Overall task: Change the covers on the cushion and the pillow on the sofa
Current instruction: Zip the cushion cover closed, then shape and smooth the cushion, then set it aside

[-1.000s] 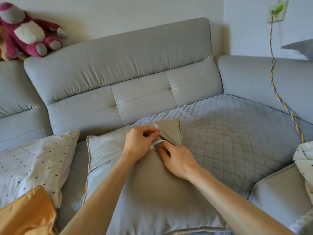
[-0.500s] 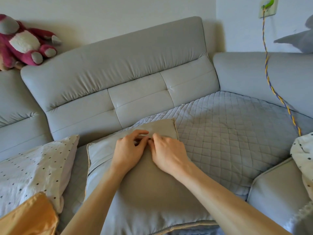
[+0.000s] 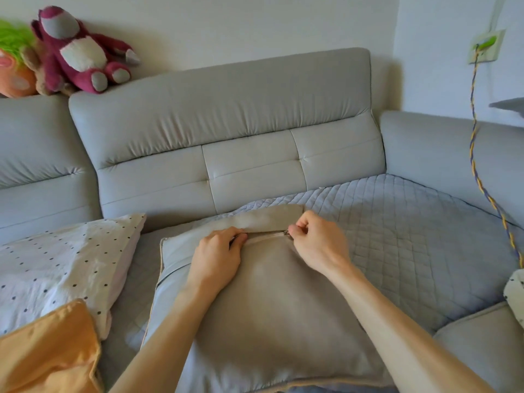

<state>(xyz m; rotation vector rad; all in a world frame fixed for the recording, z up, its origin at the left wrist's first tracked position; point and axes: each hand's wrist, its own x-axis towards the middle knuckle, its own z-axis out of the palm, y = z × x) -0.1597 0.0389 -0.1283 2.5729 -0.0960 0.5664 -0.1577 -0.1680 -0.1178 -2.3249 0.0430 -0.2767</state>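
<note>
A beige-grey cushion (image 3: 272, 302) lies flat on the quilted seat cover of the grey sofa (image 3: 226, 123). A zipper (image 3: 266, 234) runs along the cushion's far part, under a fabric flap. My left hand (image 3: 218, 259) pinches the cover at the zipper's left end. My right hand (image 3: 317, 239) pinches the metal zipper pull at the right end of the visible zipper line. A white pillow with dark dots (image 3: 62, 268) lies to the left on the seat. An orange cover (image 3: 48, 353) lies at the lower left.
Plush toys (image 3: 82, 52) sit on the sofa back at the upper left. A braided yellow-blue cable (image 3: 479, 165) hangs from a wall socket across the right sofa section. Another dotted fabric (image 3: 514, 293) shows at the right edge. The quilted seat (image 3: 411, 236) stretches to the right.
My right hand has moved to the right along the zipper with the pull, away from my left hand, which stays at the left end. The camera view shifted.
</note>
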